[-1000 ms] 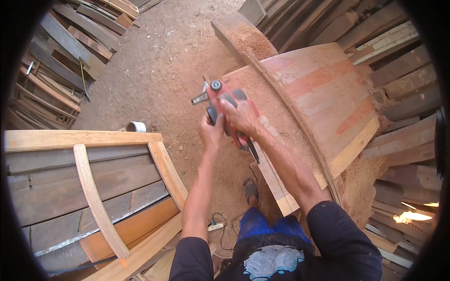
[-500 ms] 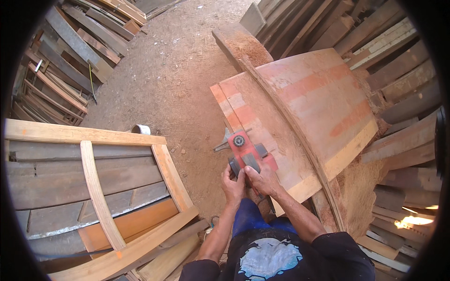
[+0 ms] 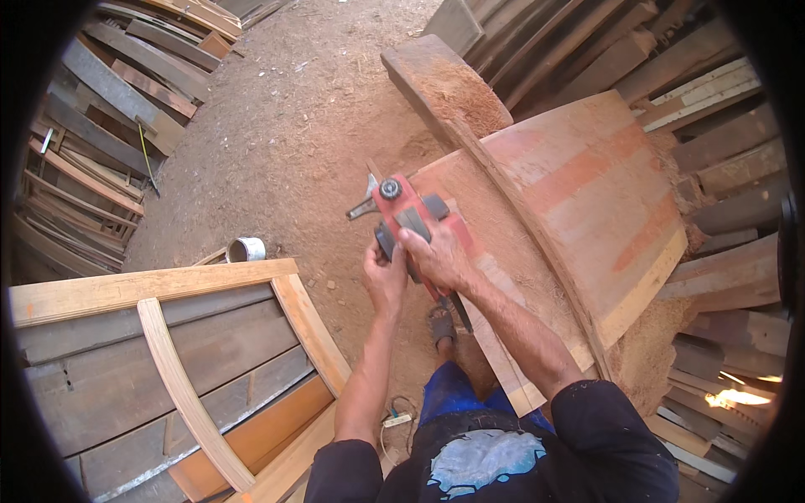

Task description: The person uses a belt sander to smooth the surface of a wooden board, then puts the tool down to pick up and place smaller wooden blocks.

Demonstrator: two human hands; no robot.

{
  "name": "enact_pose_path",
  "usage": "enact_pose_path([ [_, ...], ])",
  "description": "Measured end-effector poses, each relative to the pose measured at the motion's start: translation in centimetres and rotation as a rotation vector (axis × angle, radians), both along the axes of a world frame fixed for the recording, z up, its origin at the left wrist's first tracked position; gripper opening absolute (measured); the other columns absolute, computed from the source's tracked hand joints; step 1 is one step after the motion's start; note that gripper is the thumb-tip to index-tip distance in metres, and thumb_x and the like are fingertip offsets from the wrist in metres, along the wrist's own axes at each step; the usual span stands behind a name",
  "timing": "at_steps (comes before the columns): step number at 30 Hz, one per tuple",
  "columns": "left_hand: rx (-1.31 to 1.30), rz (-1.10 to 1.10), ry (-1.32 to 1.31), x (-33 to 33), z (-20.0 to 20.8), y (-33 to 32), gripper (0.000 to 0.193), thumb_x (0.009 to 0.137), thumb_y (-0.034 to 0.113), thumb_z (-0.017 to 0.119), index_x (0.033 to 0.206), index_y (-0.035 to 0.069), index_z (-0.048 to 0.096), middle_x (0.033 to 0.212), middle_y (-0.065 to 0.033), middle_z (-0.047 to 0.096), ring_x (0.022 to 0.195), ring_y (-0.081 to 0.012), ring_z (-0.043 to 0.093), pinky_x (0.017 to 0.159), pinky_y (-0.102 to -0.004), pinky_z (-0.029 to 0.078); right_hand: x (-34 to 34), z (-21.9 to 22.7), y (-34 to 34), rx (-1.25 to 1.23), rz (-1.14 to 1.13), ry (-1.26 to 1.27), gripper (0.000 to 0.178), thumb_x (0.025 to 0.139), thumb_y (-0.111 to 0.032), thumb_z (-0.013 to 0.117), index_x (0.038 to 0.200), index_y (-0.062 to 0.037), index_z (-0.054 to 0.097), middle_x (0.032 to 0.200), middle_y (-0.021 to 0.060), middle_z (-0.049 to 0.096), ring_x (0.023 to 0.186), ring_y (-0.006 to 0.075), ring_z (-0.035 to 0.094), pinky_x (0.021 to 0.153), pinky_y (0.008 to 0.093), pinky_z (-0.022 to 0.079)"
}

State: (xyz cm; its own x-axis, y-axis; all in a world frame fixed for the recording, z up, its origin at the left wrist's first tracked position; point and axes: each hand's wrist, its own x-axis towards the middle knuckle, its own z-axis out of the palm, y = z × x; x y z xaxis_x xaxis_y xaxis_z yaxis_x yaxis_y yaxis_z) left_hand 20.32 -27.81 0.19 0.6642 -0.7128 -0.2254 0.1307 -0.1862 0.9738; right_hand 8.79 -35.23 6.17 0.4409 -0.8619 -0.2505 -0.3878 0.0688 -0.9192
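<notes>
Both my hands are closed on a red electric planer (image 3: 408, 199) with a black depth knob at its front. My left hand (image 3: 385, 283) grips its dark left side, while my right hand (image 3: 442, 258) wraps around the rear handle from above. The planer is over the left edge of a wide wooden panel (image 3: 579, 163) with reddish bands and a coat of sawdust. Its sole is hidden, so I cannot tell whether it touches the wood. A silvery bracket (image 3: 364, 204) sticks out at its front left.
A long batten (image 3: 528, 216) lies across the panel. Heaped shavings cover a thick plank (image 3: 419, 63) beyond it. At the left stands a pale wooden frame (image 3: 168, 281), with a white tub (image 3: 247, 249) behind. Stacked boards (image 3: 721, 176) line the right; a power strip (image 3: 397, 420) lies near my legs.
My hands have carried the planer forward and to the left along the panel's left edge. My arms are stretched further out, and the view has shifted slightly.
</notes>
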Motion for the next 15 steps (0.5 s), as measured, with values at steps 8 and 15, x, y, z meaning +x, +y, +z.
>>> enact_pose_path([
  [8, -0.01, -0.05, -0.074, 5.8, -0.3, -5.8, 0.036, 0.096, 0.016, 0.072, 0.121, -0.007, 0.064, 0.105, -0.0121, 0.074, 0.092, -0.0145, 0.07, 0.079, -0.0306, 0.056, 4.5, 2.1, -5.9, 0.017, 0.043, -0.114, 0.057, 0.097, -0.049, 0.057, 0.099, 0.0076, 0.064, 0.073, 0.023, 0.065, 0.075, 0.0329, 0.07, 0.071, 0.046, 0.054],
  [15, 0.039, -0.085, 0.023, -3.0, -1.3, 7.1, 0.049, 0.095, 0.017, 0.073, 0.134, -0.008, 0.057, 0.122, -0.0161, 0.067, 0.109, -0.0204, 0.066, 0.095, -0.0358, 0.053, -3.9, 2.3, 5.0, 0.121, 0.056, 0.03, 0.054, 0.095, -0.043, 0.06, 0.119, 0.0054, 0.061, 0.097, 0.0268, 0.069, 0.091, 0.0357, 0.071, 0.079, 0.0443, 0.055],
])
